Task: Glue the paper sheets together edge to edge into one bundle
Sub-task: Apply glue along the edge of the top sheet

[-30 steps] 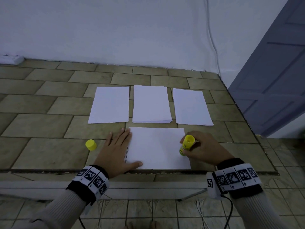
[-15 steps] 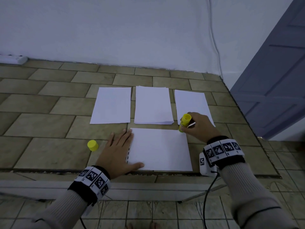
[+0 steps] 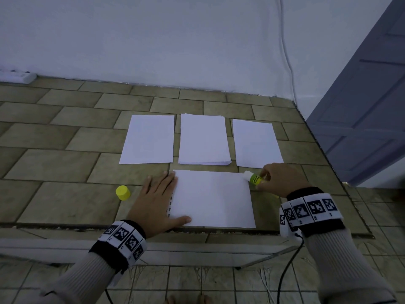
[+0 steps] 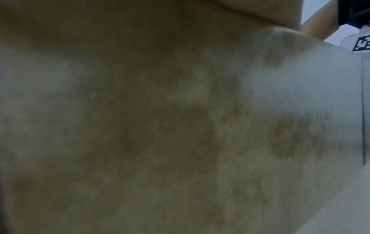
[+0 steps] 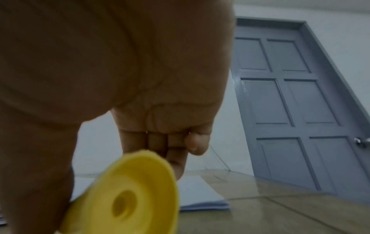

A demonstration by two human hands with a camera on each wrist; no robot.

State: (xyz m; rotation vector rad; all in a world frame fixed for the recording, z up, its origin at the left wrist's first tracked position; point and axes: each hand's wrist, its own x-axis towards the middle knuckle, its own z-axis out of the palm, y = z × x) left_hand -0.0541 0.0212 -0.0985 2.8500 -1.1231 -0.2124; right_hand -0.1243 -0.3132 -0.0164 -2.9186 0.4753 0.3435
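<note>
A white paper sheet (image 3: 211, 198) lies landscape at the near edge of the tiled table (image 3: 65, 154). My left hand (image 3: 156, 197) rests flat on its left edge, fingers straight. My right hand (image 3: 279, 179) grips a yellow glue stick (image 3: 254, 178), tilted with its white tip touching the sheet's far right corner. The stick's yellow base (image 5: 128, 196) fills the lower part of the right wrist view. Behind lie a single sheet (image 3: 149, 139), a stack of sheets (image 3: 203, 139) and another sheet (image 3: 256, 143). The left wrist view shows only blurred table.
The yellow glue cap (image 3: 123, 192) stands on the table left of my left hand. A white power strip (image 3: 15, 75) sits at the far left by the wall. A cable (image 3: 287, 58) runs down the wall. A grey door (image 5: 290, 101) stands to the right.
My right hand carried the glue stick from the sheet's near right corner up its right edge to the far right corner and tipped it over. The left hand stayed put.
</note>
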